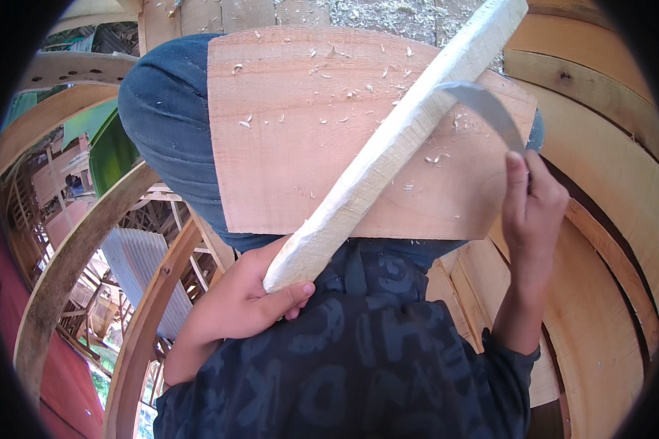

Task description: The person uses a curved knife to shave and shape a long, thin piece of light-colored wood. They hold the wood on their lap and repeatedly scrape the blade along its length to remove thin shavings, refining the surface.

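A long pale wooden pole [388,150], its sides faceted by cuts, slants from near my waist up to the far right. My left hand [260,293] is wrapped round its near end, thumb on top. In my right hand [532,197] is a knife with a curved blade [483,106]; the fingers are closed and hide its handle. The blade's tip end lies against the pole's right side, or just over it; I cannot tell which. Under the pole a flat reddish wooden board [285,161] rests across my lap, scattered with small curled shavings.
Curved wooden planks [593,146] rise on my right. Bent timber ribs [80,271] stand on my left, with a corrugated metal sheet [143,271] and stacked wood beyond them. Many shavings [388,14] cover the planks ahead of my knees.
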Demonstrator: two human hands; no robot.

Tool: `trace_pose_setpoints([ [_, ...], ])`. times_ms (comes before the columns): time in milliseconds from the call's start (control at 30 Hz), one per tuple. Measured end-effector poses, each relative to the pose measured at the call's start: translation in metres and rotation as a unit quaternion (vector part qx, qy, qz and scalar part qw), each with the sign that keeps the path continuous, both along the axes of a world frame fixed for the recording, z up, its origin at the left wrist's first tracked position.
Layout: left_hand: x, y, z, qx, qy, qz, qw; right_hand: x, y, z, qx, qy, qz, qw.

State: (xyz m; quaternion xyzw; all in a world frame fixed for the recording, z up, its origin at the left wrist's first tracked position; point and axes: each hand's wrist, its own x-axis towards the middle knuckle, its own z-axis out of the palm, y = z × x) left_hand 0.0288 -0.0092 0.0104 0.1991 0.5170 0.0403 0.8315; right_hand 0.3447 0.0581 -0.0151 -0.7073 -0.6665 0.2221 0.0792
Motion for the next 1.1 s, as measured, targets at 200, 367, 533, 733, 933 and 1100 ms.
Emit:
trace_pose_setpoints([
  [200, 0.013, 0.009, -0.002, -0.004, -0.011, 0.031, 0.999, -0.037, -0.025, -0.011, 0.022, 0.011, 0.15, 0.988],
  [367, 0.012, 0.009, -0.001, -0.01, -0.004, 0.038, 0.999, -0.028, -0.012, -0.022, 0.074, -0.034, 0.16, 0.984],
  [533, 0.013, 0.008, -0.003, -0.001, -0.015, 0.046, 0.999, -0.023, -0.007, -0.027, 0.096, -0.051, 0.145, 0.983],
  [733, 0.011, 0.009, -0.005, -0.001, -0.016, 0.041, 0.999, -0.022, -0.006, -0.027, 0.103, -0.054, 0.147, 0.982],
  [933, -0.005, -0.003, -0.005, -0.007, -0.02, 0.03, 0.999, 0.038, 0.018, -0.027, 0.056, -0.015, -0.117, 0.991],
  [1100, 0.004, 0.004, -0.007, 0.001, -0.031, 0.034, 0.999, -0.036, -0.011, -0.004, 0.038, -0.028, 0.157, 0.986],
])
